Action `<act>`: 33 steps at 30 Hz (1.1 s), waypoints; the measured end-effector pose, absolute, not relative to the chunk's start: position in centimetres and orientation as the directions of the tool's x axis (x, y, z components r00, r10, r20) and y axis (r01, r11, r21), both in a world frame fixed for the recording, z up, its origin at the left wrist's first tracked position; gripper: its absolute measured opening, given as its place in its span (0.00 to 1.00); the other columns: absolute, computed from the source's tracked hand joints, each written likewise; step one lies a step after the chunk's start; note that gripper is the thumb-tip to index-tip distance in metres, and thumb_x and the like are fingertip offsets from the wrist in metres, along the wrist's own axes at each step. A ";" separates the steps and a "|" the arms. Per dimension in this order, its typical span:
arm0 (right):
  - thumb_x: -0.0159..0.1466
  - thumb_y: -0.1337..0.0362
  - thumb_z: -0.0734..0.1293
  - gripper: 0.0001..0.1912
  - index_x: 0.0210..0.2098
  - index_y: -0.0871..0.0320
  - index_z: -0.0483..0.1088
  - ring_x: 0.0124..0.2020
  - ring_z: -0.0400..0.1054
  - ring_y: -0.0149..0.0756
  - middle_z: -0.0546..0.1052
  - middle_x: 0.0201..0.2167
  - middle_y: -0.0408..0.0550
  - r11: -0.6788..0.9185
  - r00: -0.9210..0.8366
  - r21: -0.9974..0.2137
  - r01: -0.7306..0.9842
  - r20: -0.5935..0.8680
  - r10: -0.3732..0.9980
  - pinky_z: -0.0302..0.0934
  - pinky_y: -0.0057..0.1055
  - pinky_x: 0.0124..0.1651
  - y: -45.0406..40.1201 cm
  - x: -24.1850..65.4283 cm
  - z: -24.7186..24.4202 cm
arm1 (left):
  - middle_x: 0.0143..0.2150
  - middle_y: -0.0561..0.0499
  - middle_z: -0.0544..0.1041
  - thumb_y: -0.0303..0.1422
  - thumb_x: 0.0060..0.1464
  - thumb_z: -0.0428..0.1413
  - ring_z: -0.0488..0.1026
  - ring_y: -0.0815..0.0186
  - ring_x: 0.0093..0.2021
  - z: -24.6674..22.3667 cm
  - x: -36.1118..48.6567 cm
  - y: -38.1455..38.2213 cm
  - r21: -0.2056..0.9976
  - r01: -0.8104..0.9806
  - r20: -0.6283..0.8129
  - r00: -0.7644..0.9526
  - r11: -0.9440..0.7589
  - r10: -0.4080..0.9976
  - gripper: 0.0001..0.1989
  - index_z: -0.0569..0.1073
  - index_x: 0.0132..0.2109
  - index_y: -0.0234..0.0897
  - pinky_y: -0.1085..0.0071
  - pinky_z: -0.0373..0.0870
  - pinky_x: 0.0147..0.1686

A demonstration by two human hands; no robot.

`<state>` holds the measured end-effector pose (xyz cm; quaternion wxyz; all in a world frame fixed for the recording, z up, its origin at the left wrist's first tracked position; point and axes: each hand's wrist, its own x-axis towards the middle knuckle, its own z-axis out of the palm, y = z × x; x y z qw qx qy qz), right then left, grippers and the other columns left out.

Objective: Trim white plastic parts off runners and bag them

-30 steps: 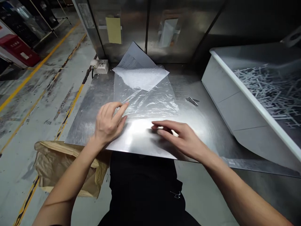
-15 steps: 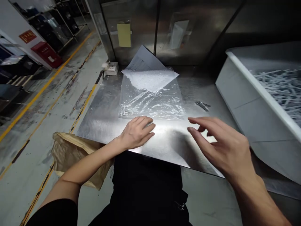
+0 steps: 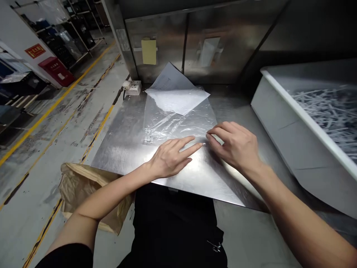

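My left hand [image 3: 173, 157] is over the near part of the metal table, fingers apart, with nothing seen in it. Just to its right, my right hand [image 3: 235, 143] has its thumb and forefinger a small gap apart, near the right corner of a clear plastic bag [image 3: 181, 126]. Beneath the bag's far part, or inside it, is white paper [image 3: 178, 98]; which of the two I cannot tell. Small white cross-shaped pieces [image 3: 148, 139] sit at the bag's near left corner. The fingertips of both hands nearly meet.
A large white bin [image 3: 284, 126] with many thin white pieces stands on the right of the metal table [image 3: 114, 145]. A white power socket [image 3: 134, 88] is at the back left. An open brown paper bag [image 3: 78, 186] hangs below the left edge. Metal panels rise behind.
My right hand has moved left and inward, toward the bag's right corner, and now hides the place where the small metal tool lay. My left hand has shifted right, its fingers stretched further.
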<state>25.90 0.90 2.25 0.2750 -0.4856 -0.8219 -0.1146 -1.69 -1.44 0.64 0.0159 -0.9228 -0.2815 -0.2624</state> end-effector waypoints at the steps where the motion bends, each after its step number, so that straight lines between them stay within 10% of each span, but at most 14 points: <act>1: 0.79 0.61 0.67 0.12 0.41 0.54 0.81 0.39 0.74 0.45 0.84 0.39 0.51 0.479 -0.322 -0.126 0.869 0.590 0.740 0.62 0.41 0.41 0.8 25.7 2.3 | 0.78 0.38 0.70 0.35 0.79 0.53 0.82 0.54 0.61 0.6 -1.5 -1.4 0.135 0.515 0.500 0.702 -0.846 0.507 0.26 0.65 0.78 0.43 0.57 0.85 0.56; 12: 0.82 0.58 0.63 0.15 0.56 0.50 0.82 0.54 0.80 0.48 0.85 0.56 0.53 0.316 -0.164 -0.226 0.921 0.512 0.843 0.72 0.44 0.57 -5.3 28.5 9.2 | 0.87 0.37 0.52 0.36 0.75 0.59 0.65 0.39 0.80 1.5 3.3 2.0 0.261 0.361 0.537 0.716 -0.895 0.445 0.40 0.53 0.85 0.49 0.39 0.77 0.70; 17: 0.78 0.57 0.67 0.13 0.52 0.50 0.84 0.44 0.81 0.48 0.88 0.48 0.51 -0.028 0.154 -0.245 0.969 0.513 0.844 0.71 0.45 0.49 -9.0 36.4 12.7 | 0.87 0.36 0.51 0.36 0.76 0.58 0.64 0.39 0.81 2.1 4.3 2.3 0.309 0.298 0.575 0.698 -0.903 0.427 0.38 0.52 0.85 0.49 0.40 0.80 0.68; 22: 0.70 0.58 0.72 0.14 0.51 0.55 0.85 0.43 0.82 0.49 0.89 0.45 0.53 -0.320 0.373 -0.263 0.910 0.183 0.910 0.69 0.41 0.46 -8.4 43.4 10.5 | 0.86 0.35 0.52 0.37 0.76 0.58 0.62 0.39 0.82 1.6 4.7 3.0 0.302 0.285 0.623 0.663 -0.910 0.415 0.39 0.50 0.85 0.47 0.41 0.78 0.70; 33: 0.64 0.62 0.76 0.04 0.37 0.53 0.85 0.33 0.77 0.46 0.86 0.32 0.52 -0.405 0.453 -0.304 0.862 0.103 0.886 0.62 0.40 0.39 -7.2 46.5 8.3 | 0.85 0.34 0.56 0.40 0.78 0.54 0.63 0.42 0.82 1.3 4.2 3.4 0.287 0.243 0.629 0.682 -0.926 0.374 0.38 0.48 0.85 0.46 0.39 0.71 0.76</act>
